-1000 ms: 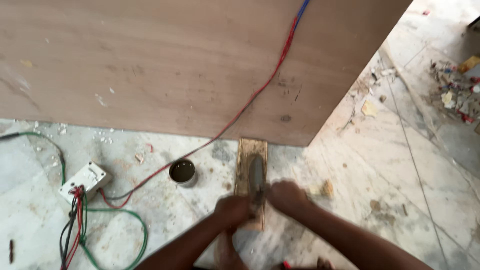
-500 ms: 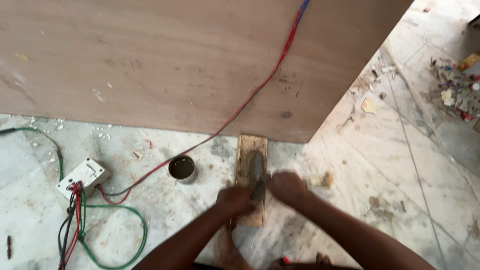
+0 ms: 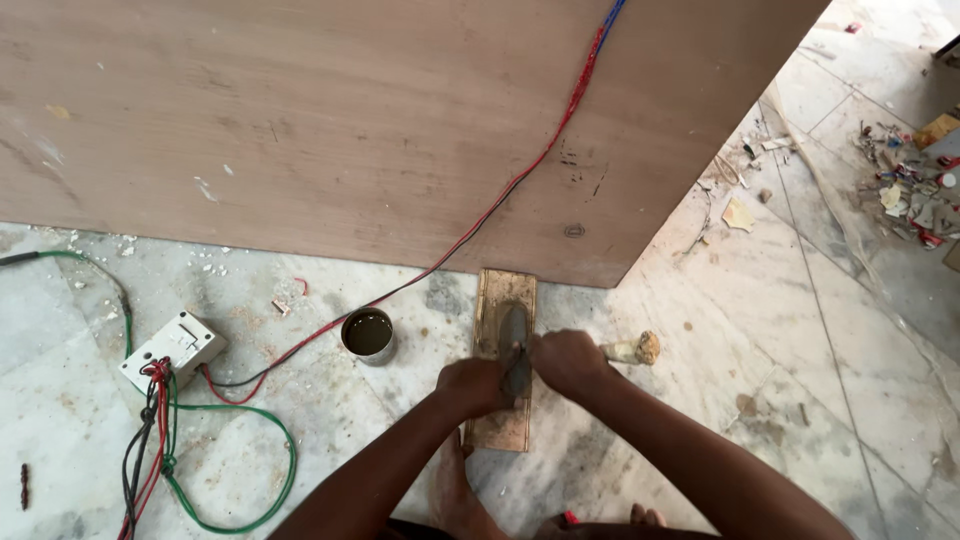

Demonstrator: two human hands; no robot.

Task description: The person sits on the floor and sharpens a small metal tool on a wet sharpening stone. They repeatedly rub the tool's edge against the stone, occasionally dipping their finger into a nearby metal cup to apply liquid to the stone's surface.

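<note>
A narrow wooden block [image 3: 505,298] lies on the marble floor, its far end against a big plywood sheet [image 3: 380,120]. On it rests a dark grey flat blade [image 3: 514,335]. My left hand [image 3: 472,387] and my right hand [image 3: 565,361] both press on the near end of that blade, one on each side. The part of the blade under my fingers is hidden.
A small round tin of dark liquid [image 3: 368,334] stands left of the block. A white switch box [image 3: 174,349] with red, green and black wires [image 3: 215,480] sits at the left. A wooden handle [image 3: 633,350] lies to the right. Debris [image 3: 910,195] litters the far right. My foot [image 3: 455,495] is below.
The view has shifted slightly. My hands have moved a little forward along the block with the blade, staying pressed on it.
</note>
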